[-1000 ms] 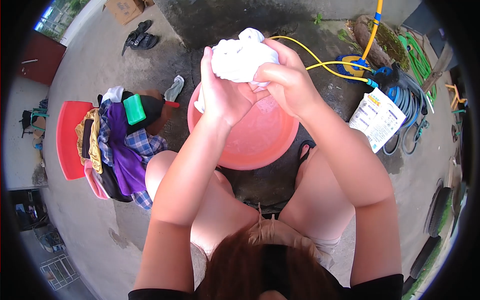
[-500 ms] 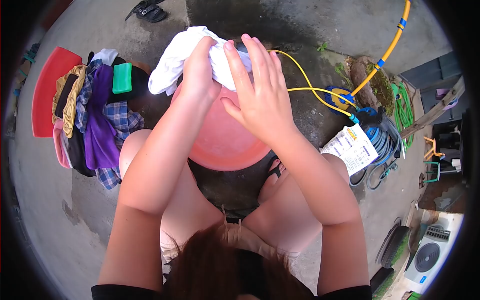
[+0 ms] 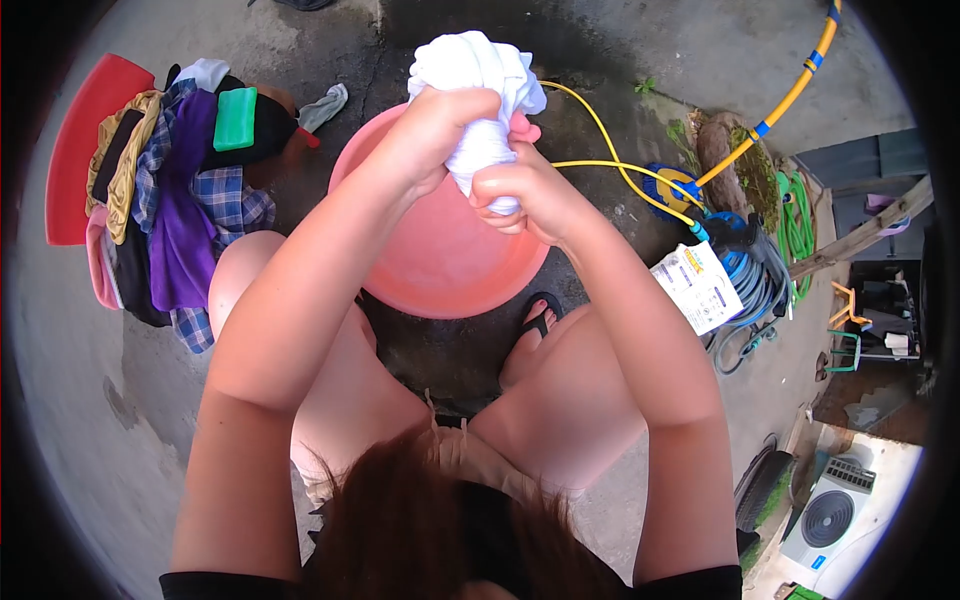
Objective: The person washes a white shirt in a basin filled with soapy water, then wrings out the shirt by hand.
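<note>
A bunched white cloth (image 3: 478, 68) is gripped in both hands above a pink basin (image 3: 445, 285). My left hand (image 3: 432, 135) wraps around its left side, knuckles up. Lower on the right, my right hand (image 3: 528, 192) closes around the narrowed end, and a small tip of cloth shows under its fingers. Between the hands the cloth looks twisted. I cannot tell from its look what kind of garment it is. The inside bottom of the basin is visible below the hands.
At the left, a red basin (image 3: 75, 160) holds piled clothes, with purple cloth (image 3: 185, 215) and plaid cloth (image 3: 235, 195) spilling over. A green soap bar (image 3: 235, 118) lies on top. To the right are a yellow hose (image 3: 740, 155), a white printed packet (image 3: 697, 290) and a coiled blue hose (image 3: 765, 285).
My right hand was open with fingers stretched beside the cloth; now it is closed around it. The cloth has gone from loosely draped to gathered and twisted, and shifted right.
</note>
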Action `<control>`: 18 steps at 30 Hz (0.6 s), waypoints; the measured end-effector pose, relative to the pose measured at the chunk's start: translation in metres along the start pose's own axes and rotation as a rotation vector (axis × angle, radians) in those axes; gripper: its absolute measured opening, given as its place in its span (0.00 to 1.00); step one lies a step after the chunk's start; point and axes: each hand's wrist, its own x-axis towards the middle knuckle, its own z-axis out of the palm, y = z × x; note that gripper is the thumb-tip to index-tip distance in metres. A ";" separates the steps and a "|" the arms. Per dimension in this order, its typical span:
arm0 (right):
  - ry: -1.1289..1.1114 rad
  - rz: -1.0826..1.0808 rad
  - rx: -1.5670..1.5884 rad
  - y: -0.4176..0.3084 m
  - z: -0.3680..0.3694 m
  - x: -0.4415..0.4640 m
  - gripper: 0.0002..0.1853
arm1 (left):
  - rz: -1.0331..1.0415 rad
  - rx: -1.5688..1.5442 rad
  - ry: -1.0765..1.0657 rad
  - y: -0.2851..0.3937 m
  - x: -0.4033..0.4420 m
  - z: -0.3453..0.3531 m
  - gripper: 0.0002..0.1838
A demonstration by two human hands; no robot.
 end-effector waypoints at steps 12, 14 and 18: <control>-0.129 0.106 -0.049 0.010 -0.012 -0.008 0.09 | -0.126 0.014 -0.043 -0.004 -0.006 0.007 0.09; -0.006 0.038 -0.253 0.005 -0.004 -0.016 0.12 | -0.120 -0.002 0.009 -0.008 -0.006 0.007 0.09; 0.049 -0.122 -0.400 0.001 -0.002 -0.030 0.20 | -0.098 -0.094 0.064 -0.011 -0.003 0.006 0.11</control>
